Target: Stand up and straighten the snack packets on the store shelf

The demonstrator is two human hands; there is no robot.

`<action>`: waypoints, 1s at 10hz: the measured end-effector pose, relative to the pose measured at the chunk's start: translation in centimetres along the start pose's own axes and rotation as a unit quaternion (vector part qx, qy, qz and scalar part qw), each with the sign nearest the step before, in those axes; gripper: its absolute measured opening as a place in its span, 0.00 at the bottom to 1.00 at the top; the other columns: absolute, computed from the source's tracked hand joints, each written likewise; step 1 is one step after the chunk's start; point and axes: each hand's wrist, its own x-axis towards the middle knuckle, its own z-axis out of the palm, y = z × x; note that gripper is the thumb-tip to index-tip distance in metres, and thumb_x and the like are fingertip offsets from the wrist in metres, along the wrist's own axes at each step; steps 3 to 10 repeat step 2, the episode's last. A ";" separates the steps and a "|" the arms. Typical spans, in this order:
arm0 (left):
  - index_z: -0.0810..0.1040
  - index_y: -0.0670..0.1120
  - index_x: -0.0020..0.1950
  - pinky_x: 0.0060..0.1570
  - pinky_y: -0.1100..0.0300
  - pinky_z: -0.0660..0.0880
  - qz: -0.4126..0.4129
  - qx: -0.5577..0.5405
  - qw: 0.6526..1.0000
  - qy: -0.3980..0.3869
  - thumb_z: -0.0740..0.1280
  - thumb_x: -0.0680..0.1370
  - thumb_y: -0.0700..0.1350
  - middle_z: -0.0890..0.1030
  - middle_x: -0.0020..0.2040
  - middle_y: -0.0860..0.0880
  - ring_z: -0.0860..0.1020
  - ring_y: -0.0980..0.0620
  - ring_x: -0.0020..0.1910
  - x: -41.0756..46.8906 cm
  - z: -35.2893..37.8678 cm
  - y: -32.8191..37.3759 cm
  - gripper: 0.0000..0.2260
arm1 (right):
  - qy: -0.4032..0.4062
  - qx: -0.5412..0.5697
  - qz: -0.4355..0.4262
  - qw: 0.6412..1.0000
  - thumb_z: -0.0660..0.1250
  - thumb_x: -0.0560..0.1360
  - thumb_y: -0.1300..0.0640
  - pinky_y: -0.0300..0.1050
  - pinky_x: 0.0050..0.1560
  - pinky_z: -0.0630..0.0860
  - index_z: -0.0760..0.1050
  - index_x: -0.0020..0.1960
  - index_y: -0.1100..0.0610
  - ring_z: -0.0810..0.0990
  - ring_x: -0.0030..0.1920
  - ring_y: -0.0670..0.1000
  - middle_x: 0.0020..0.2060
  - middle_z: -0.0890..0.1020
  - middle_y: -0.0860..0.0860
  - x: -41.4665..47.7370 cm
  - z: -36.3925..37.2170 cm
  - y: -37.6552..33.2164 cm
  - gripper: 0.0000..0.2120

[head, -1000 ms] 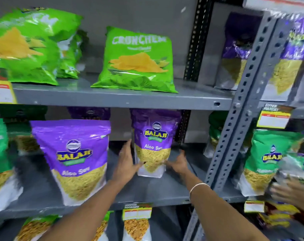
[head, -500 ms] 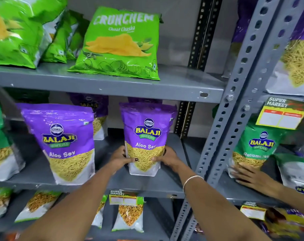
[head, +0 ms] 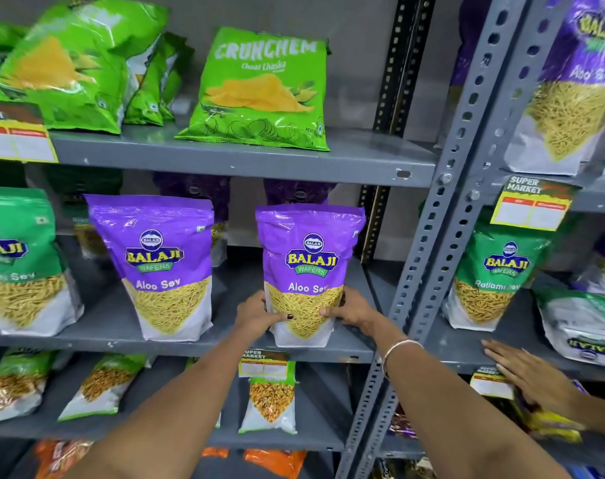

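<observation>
A purple Aloo Sev packet stands upright at the front edge of the middle grey shelf. My left hand grips its lower left side and my right hand grips its lower right side. A second purple Aloo Sev packet stands upright to its left. More purple packets sit behind, mostly hidden under the shelf above.
Green Crunchem bags lean on the top shelf. A green Balaji packet stands at far left. A perforated grey upright divides the bays. In the right bay another person's hand rests near a fallen green packet.
The purple packet came forward from the back of the shelf to its front edge, held between both my hands. The other person's hand moved lower on the right shelf.
</observation>
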 end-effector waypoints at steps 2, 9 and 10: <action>0.66 0.43 0.68 0.70 0.45 0.64 0.028 0.087 0.995 0.033 0.75 0.61 0.58 0.69 0.70 0.40 0.65 0.40 0.71 -0.1 -0.1 0.1 0.40 | 0.056 -0.003 0.013 0.998 0.76 0.64 0.60 0.54 0.70 0.68 0.56 0.72 0.65 0.71 0.66 0.56 0.70 0.68 0.61 -0.7 0.6 -0.6 0.44; 0.66 0.43 0.68 0.70 0.45 0.64 0.028 0.087 0.995 0.033 0.75 0.61 0.58 0.69 0.70 0.40 0.65 0.40 0.71 -0.1 -0.1 0.1 0.40 | 0.056 -0.003 0.013 0.998 0.76 0.64 0.60 0.54 0.70 0.68 0.56 0.72 0.65 0.71 0.66 0.56 0.70 0.68 0.61 -0.7 0.6 -0.6 0.44; 0.66 0.43 0.68 0.70 0.45 0.64 0.028 0.087 0.995 0.033 0.75 0.61 0.58 0.69 0.70 0.40 0.65 0.40 0.71 -0.1 -0.1 0.1 0.40 | 0.056 -0.003 0.013 0.998 0.76 0.64 0.60 0.54 0.70 0.68 0.56 0.72 0.65 0.71 0.66 0.56 0.70 0.68 0.61 -0.7 0.6 -0.6 0.44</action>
